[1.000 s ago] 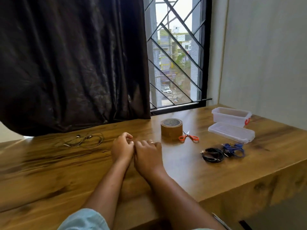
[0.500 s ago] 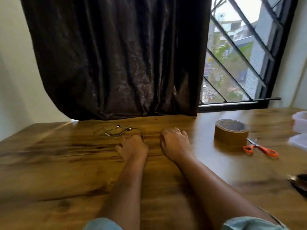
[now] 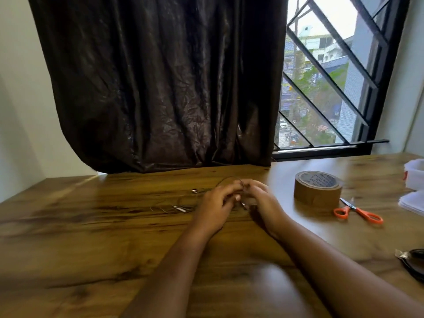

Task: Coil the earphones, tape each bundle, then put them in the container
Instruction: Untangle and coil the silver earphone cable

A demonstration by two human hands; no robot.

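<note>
The thin-wired earphones [image 3: 194, 191] lie on the desk [image 3: 91, 226] just in front of the dark curtain [image 3: 160, 88], partly lifted. A loop of cable arches over the knuckles, while an earbud and what looks like the plug end [image 3: 180, 208] trail on the wood to the left.

The left hand [image 3: 214, 204] and right hand [image 3: 263, 203] meet over the cable. Both sets of fingers are curled in on it, pinching the wire between them, though motion blur hides the exact grip. Holding it close with both hands looks like the start of winding. One hand would anchor the loop while the other feeds cable round, so this bundle is probably at the coiling step, not yet taped.

The brown tape roll [image 3: 317, 188] stands just right of the hands, with the orange-handled scissors [image 3: 358, 212] beside it, both within easy reach for the taping to come.

At the far right edge only a corner of the clear plastic container [image 3: 416, 173] shows, so its contents cannot be told. A flat white piece, likely its lid [image 3: 413, 203], lies off it on the desk nearer the person, so it probably stands open for loading. A black coiled bundle [image 3: 415, 262] sits cut off at the lower right, outside the container.
</note>
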